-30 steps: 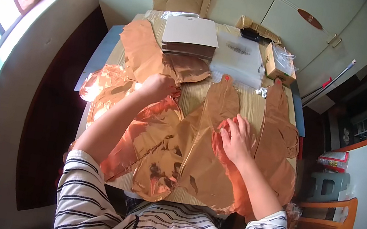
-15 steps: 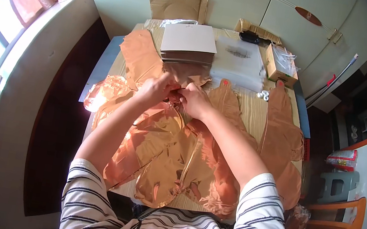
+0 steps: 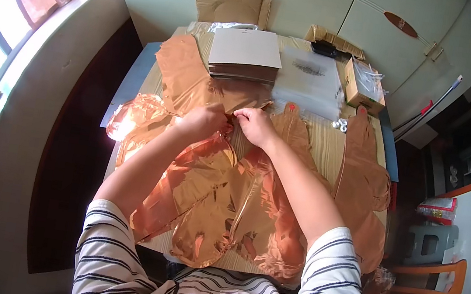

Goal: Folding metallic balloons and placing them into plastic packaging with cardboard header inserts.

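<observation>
Both the left hand and the right hand pinch shut on the shiny copper foil balloon, just below the stack of flat white cards. I think it is being folded; next needs flat pressing.

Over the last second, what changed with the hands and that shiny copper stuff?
The right hand left the foil balloon near the body and moved up and inward to meet the left hand. Both now pinch the foil at the far end of the sheet, close together. The pile of cards, the small box and the foil shapes at the right stayed put.
</observation>
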